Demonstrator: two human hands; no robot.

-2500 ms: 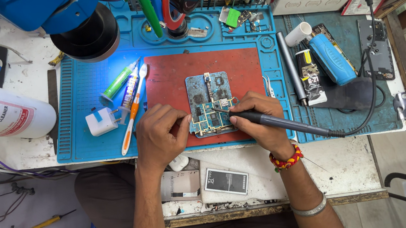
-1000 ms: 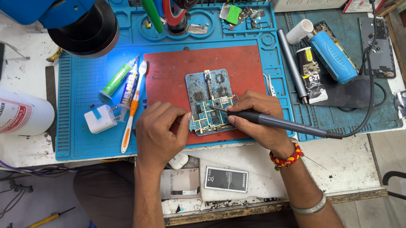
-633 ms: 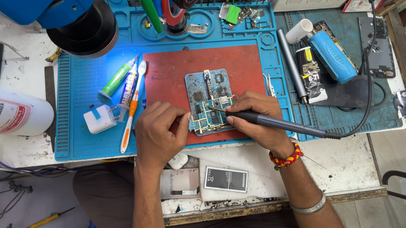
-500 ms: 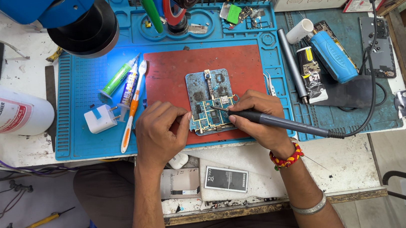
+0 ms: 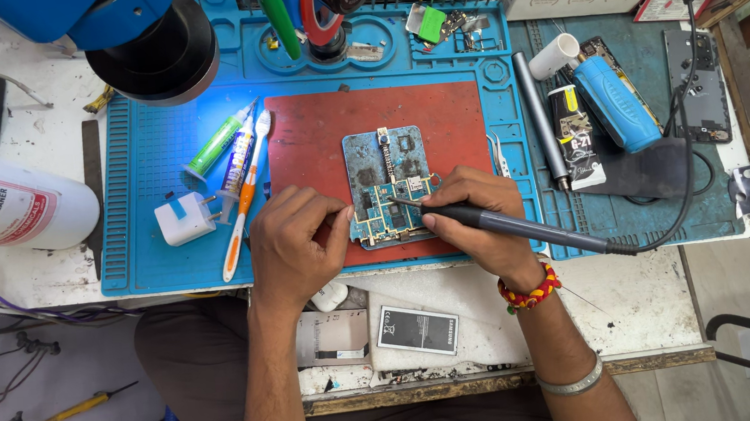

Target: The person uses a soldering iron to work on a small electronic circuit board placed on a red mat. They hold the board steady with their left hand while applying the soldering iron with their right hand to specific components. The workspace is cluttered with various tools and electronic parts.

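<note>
Hands met over a small circuit board (image 5: 390,201) at the centre of a cluttered repair desk (image 5: 47,273). Left hand (image 5: 293,247), at about nine o'clock from the board, had its fingers curled and its thumb and forefinger pinched at the board's left edge, apparently steadying it; whether a fine tool sat in that pinch could not be told. Right hand (image 5: 478,223), at about four o'clock from the board, was closed in a pen grip around a dark soldering iron (image 5: 526,230), whose tip rested on the board's lower half and whose cord trailed off toward three o'clock.

By the look of it, the step in hand was soldering work on a component near the board's middle. The next move would call for a still left hand and a light, brief touch of the tip, since the parts there were small and closely packed.

The board lay on a red pad (image 5: 311,134) set into a blue work mat (image 5: 148,169). At ten o'clock from the left hand lay a white plug adapter (image 5: 185,218), a green-capped tube (image 5: 218,143) and a toothbrush (image 5: 245,196). At two o'clock from the right hand sat a blue cylinder (image 5: 616,103), well apart. A flat battery (image 5: 418,329) lay at six o'clock, near the desk's front edge.
</note>
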